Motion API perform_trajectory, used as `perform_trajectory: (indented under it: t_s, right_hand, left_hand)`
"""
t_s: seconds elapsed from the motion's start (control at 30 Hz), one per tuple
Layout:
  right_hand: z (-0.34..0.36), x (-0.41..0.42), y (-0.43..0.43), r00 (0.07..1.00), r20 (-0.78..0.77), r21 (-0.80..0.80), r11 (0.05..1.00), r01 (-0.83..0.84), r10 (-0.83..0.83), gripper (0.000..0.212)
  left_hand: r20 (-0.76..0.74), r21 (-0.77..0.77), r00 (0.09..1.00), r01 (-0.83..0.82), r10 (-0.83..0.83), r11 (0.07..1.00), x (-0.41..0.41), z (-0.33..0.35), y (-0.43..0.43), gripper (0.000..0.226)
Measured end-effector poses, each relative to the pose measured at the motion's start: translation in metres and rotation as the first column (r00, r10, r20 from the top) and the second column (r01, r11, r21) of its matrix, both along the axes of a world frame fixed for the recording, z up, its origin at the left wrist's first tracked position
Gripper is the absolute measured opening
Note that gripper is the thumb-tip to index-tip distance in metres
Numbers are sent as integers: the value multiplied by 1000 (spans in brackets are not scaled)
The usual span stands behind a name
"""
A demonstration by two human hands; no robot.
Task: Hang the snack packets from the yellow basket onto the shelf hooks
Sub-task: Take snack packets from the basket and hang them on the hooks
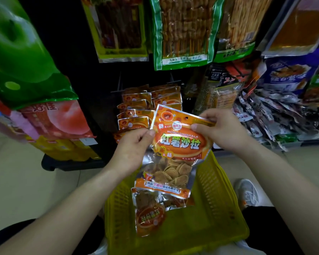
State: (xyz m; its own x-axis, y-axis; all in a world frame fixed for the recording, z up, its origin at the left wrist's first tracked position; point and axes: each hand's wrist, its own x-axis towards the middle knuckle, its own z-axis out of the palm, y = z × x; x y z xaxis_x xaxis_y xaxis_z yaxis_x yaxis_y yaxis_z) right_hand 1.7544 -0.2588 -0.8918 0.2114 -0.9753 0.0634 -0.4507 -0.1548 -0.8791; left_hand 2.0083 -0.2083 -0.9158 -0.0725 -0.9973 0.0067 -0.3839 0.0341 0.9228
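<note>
- The fingers (151, 133) of the left hand (134, 146) are curled, with the thumb pressed on the front of an orange snack packet (180, 142) at its left edge, so they pinch it.
- The right hand (221, 127) pinches the same packet at its top right corner, thumb on the front and the other fingers behind the sealed strip.
- The packet hangs upright between the two hands, tilted a little clockwise. Its small hang hole (186, 118) sits in the top strip, just beside the right thumb.
- Its label reads "HONGSHUSHALA" above large yellow characters "红薯沙拉". A clear window below shows round golden crisps, and a line of small print runs along the bottom band, too fine to read.
- The packet is held above the yellow basket (219, 199), which stands on the floor between the person's knees.
- In the basket lie more orange packets (149, 218) of the same kind, one with its label upside down.
- Behind the held packet, matching packets (134, 111) hang in two rows on black wire hooks (119, 83) of the dark shelf.
- Higher up hang a green-edged bag of skewers (182, 30) and a yellow-edged bag (118, 26).
- To the right are blue packets (287, 74) and a heap of dark small packets (276, 115).
- At the left hangs a large green bag (17, 52).
- The floor (17, 172) is pale tile, and a grey shoe (247, 192) rests beside the basket.
</note>
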Motion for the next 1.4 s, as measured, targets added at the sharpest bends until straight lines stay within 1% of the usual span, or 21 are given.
perform_trajectory:
  t_s: [0.1, 0.13, 0.2, 0.27, 0.3, 0.37, 0.47, 0.5, 0.57, 0.6, 0.67, 0.7, 0.77, 0.83, 0.93, 1.03, 1.1, 1.17, 1.27, 1.33, 1.4]
  right_hand:
    - [-6, 0, -9, 992, 123, 54, 998, 35, -42, 18]
    - [-9, 0, -11, 977, 199, 75, 995, 68, -82, 22]
    - [-15, 3, -14, 911, 376, 165, 980, 115, -170, 34]
    - [-22, 8, -14, 854, 479, 302, 952, 56, -202, 50]
    - [-25, 12, -12, 850, 494, 351, 936, -2, -184, 54]
    - [-32, 18, -10, 867, 477, 404, 912, -70, -145, 57]
    - [-39, 25, -7, 879, 444, 436, 899, -44, -172, 61]
    - [-40, 26, -6, 884, 437, 434, 900, -43, -168, 58]
    - [-42, 27, -4, 897, 417, 400, 916, -33, -150, 45]
    - [-43, 26, -4, 896, 416, 373, 928, -15, -153, 38]
    - [-43, 24, -4, 877, 442, 324, 945, 38, -187, 26]
    - [-43, 21, -5, 864, 457, 302, 950, 76, -214, 20]
    - [-40, 11, -9, 841, 469, 252, 954, 164, -268, 10]
    - [-37, -3, -15, 829, 478, 211, 954, 212, -289, 9]
    - [-33, -19, -22, 810, 500, 210, 950, 231, -307, 11]
    - [-32, -26, -25, 807, 490, 226, 942, 248, -330, 17]
    - [-34, -26, -25, 818, 480, 223, 946, 236, -317, 11]
    - [-34, -18, -21, 845, 459, 197, 959, 205, -275, 6]
    - [-41, 3, -11, 891, 406, 148, 977, 156, -204, 8]
    - [-46, 15, -6, 904, 379, 147, 977, 153, -199, 10]
    - [-46, 24, -3, 919, 336, 146, 975, 168, -209, 14]
  left_hand:
    - [10, 20, 1000, -13, 12, 1000, 3, -5, -10, 48]
    - [3, 29, 1000, -21, 21, 999, 4, -7, -12, 46]
    - [-49, 51, 997, -50, 53, 997, 6, -9, -15, 41]
    - [-144, 74, 983, -105, 115, 992, 8, -10, -17, 42]
    - [-192, 95, 969, -136, 152, 986, 8, -9, -19, 42]
    - [-256, 136, 940, -197, 226, 971, 9, -10, -22, 38]
    - [-240, 158, 929, -250, 283, 955, 9, -10, -23, 39]
    - [-251, 169, 924, -253, 290, 953, 9, -9, -22, 38]
    - [-291, 187, 914, -235, 282, 954, 9, -7, -21, 34]
    - [-292, 183, 915, -232, 278, 956, 9, -6, -20, 36]
    - [-245, 149, 935, -225, 257, 963, 10, -5, -20, 50]
    - [-229, 130, 943, -219, 244, 967, 10, -5, -20, 53]
    - [-236, 94, 941, -228, 244, 969, 14, -5, -23, 43]
    - [-274, 91, 919, -268, 283, 959, 19, -2, -27, 41]
    - [-302, 106, 866, -384, 398, 917, 30, 5, -35, 37]
    - [-338, 194, 811, -437, 478, 878, 37, 8, -40, 32]
    - [-365, 243, 787, -435, 497, 867, 35, 8, -41, 31]
    - [-354, 244, 810, -404, 468, 882, 29, 6, -39, 30]
    - [-330, 221, 865, -320, 379, 921, 13, -1, -33, 28]
    - [-308, 212, 898, -256, 313, 943, 3, -6, -29, 29]
    - [-309, 195, 910, -224, 277, 955, -6, -9, -26, 32]
